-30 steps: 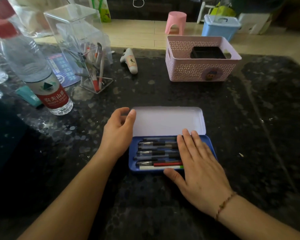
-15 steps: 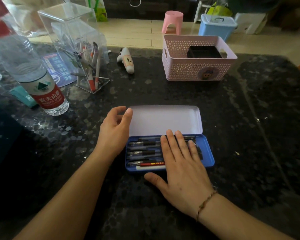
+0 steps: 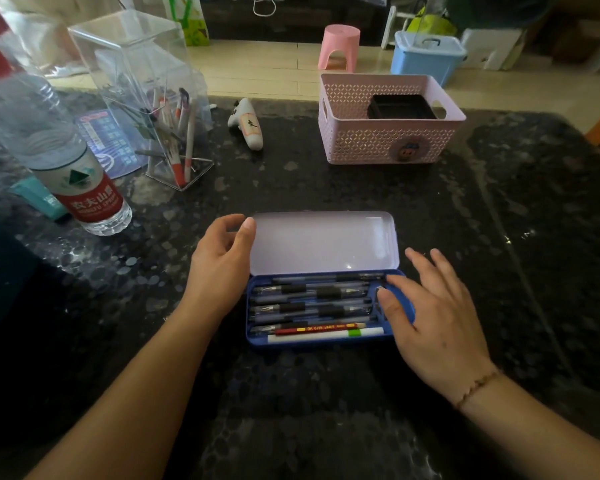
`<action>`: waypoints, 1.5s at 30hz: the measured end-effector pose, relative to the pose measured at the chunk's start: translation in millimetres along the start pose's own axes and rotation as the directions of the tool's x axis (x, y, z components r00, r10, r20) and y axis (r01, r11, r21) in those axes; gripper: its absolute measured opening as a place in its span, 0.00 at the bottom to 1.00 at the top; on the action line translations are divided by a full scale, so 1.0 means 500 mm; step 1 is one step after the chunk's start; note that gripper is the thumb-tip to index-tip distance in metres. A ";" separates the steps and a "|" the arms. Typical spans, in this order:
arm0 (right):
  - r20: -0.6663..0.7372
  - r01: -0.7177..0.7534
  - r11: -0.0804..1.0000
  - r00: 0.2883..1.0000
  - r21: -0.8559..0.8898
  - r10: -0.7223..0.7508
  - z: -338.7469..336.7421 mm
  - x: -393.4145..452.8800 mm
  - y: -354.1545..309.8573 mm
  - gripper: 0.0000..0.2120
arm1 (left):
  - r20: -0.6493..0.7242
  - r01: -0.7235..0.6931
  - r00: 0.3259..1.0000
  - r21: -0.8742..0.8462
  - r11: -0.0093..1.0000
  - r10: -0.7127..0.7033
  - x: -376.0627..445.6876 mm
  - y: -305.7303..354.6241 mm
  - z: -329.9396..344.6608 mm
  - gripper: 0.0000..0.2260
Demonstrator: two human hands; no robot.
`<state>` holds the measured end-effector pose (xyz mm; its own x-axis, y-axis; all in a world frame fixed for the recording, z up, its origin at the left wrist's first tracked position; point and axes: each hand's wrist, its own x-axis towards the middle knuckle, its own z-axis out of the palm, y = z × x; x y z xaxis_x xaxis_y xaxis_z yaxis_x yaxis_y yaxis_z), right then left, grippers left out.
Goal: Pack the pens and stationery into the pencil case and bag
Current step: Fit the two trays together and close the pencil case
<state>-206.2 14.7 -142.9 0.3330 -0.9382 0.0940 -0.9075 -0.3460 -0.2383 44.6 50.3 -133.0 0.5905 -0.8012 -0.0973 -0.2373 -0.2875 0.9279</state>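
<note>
Tabletop (image 3: 326, 188): right hand (image 3: 440, 317) slid off pens (image 3: 312, 303).

Bare dark table (image 3: 326, 188) is lying between the open pencil case (image 3: 326, 337) and the far row of things, giving a hand room to pass, and the stretch to the right of the case is lying bare too. The left hand (image 3: 219, 268) is crowding the case's left end and the right hand (image 3: 433, 317) its right end. Farther back, the water bottle (image 3: 59, 154), clear pen holder (image 3: 153, 109), white toy (image 3: 246, 124) and pink basket (image 3: 388, 140) are standing in the way.
</note>
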 end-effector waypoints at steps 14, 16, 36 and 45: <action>-0.046 0.226 0.973 0.974 0.043 -0.224 0.002 -0.009 -0.013 0.25 | 0.006 -0.008 1.000 -0.012 1.000 0.008 0.003 -0.001 -0.001 0.19; -0.044 0.330 0.944 0.943 0.014 -0.329 0.000 -0.019 -0.013 0.24 | 0.007 -0.011 1.000 -0.002 1.000 0.011 0.002 -0.002 -0.001 0.19; 0.291 0.452 0.891 0.859 -0.046 -0.421 0.042 -0.029 -0.164 0.39 | -0.016 -0.058 0.998 0.011 0.998 0.058 0.003 -0.004 0.000 0.18; 0.155 0.450 0.893 0.882 0.000 -0.445 0.055 -0.032 -0.177 0.36 | -0.013 -0.064 0.998 0.011 0.998 0.064 0.003 -0.004 0.000 0.18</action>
<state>-124.0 60.1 -149.8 0.7370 -0.6748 0.0389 -0.6605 -0.7312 -0.1707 46.0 49.7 -134.8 0.5841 -0.8110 -0.0331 -0.2826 -0.2415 0.9283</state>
